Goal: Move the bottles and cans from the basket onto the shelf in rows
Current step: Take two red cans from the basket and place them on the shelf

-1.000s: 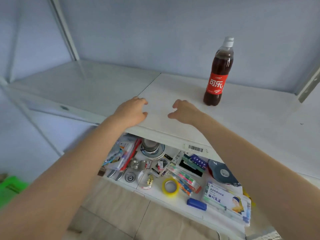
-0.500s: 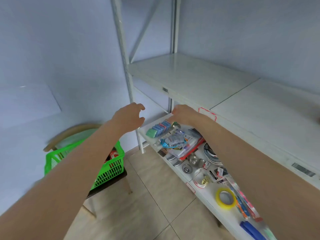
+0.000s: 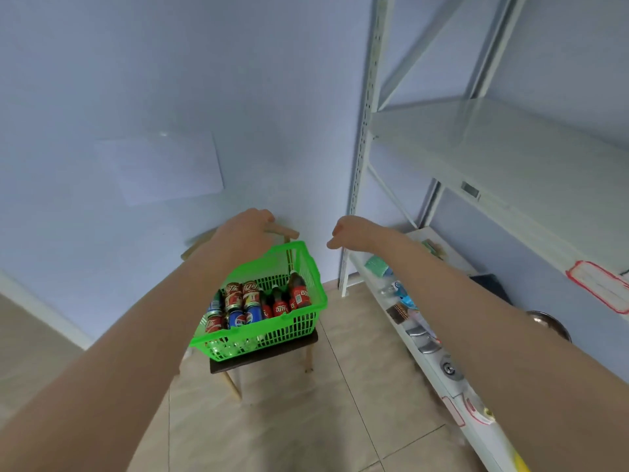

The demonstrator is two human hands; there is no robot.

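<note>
Since a second ago the view has swung off the shelf [image 3: 493, 144] and its lone cola bottle, over to the green basket [image 3: 272, 335] on a small stool [image 3: 265, 356]. Inside it: red cola cans [image 3: 241, 294], blue Pepsi cans [image 3: 245, 318] and cola bottles [image 3: 297, 291]. Left hand [image 3: 250, 229] and right hand [image 3: 350, 233] hover above, loosely curled, each grip holding nothing

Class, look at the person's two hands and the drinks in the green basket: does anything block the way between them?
Nothing visible does. The basket is open-topped on the stool, and the bottles and cans lie uncovered. The left hand hovers above its far rim; the right hand hangs beside it, both empty.
</note>
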